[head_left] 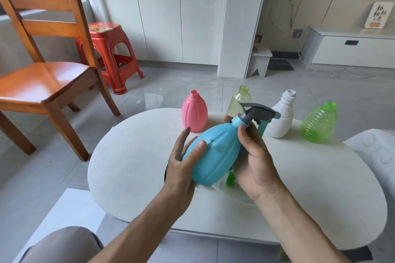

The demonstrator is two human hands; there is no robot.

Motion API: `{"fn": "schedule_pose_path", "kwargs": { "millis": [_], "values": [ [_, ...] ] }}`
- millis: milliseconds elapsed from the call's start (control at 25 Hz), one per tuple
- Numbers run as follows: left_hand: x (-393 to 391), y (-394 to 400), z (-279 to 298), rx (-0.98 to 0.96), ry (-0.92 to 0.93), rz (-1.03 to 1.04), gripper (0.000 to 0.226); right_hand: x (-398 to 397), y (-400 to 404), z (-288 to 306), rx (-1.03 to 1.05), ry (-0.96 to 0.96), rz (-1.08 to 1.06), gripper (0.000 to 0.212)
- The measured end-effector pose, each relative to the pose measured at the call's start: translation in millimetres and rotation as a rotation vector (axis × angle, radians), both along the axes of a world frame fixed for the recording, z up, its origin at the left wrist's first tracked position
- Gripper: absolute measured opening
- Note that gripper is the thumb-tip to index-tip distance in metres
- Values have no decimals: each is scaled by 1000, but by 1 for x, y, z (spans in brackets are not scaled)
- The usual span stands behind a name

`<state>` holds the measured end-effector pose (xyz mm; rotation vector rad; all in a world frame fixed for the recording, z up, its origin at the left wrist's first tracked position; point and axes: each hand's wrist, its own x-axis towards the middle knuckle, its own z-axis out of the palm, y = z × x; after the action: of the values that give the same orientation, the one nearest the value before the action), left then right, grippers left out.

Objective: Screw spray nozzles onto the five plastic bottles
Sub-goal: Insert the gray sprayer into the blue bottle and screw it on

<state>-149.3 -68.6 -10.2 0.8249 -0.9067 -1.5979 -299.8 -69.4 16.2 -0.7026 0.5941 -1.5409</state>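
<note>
A blue bottle [215, 151] lies tilted above the white table [132, 168], its neck pointing up and right. My left hand [183, 168] holds its body, thumb across the front, fingers spread behind. A grey and blue spray nozzle [259, 112] sits on its neck. My right hand [254, 156] grips the blue collar under the nozzle. A pink bottle [194, 112], a pale yellow-green bottle [239, 101], a white bottle [282, 117] and a green ribbed bottle [319, 123] stand open-necked along the table's far edge.
A green nozzle part [230, 178] lies on the table under the blue bottle, mostly hidden. A wooden chair [42, 79] and a red stool [109, 53] stand on the floor at the left. White cabinets line the far wall.
</note>
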Motion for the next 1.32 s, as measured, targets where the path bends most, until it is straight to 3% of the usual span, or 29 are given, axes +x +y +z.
{"fn": "schedule_pose_path", "kwargs": {
  "millis": [80, 200, 280, 400, 760, 1160, 1320],
  "values": [
    [0, 5, 4, -221, -286, 95, 99, 1, 0, -3, 41, -31, 17, 20],
    [0, 7, 3, -770, -981, 132, 120, -5, -1, -6, 86, -47, 20, 22],
    [-4, 11, 2, -795, -1169, 145, 122, -5, -2, -7, 84, -7, 12, 21],
    [-6, 13, -1, -753, -1227, 207, 122, -2, -2, -5, 85, 91, 20, 22],
    [5, 2, 2, -1038, -1458, 370, 105, -11, -5, 8, 94, 287, 13, 39],
    [3, 2, 1, -1140, -1609, 384, 99, -28, -4, 10, 204, 328, 2, 17],
    [2, 5, -3, -1185, -1540, 359, 91, -27, -4, 4, 218, 340, -74, 18]
  ]
}}
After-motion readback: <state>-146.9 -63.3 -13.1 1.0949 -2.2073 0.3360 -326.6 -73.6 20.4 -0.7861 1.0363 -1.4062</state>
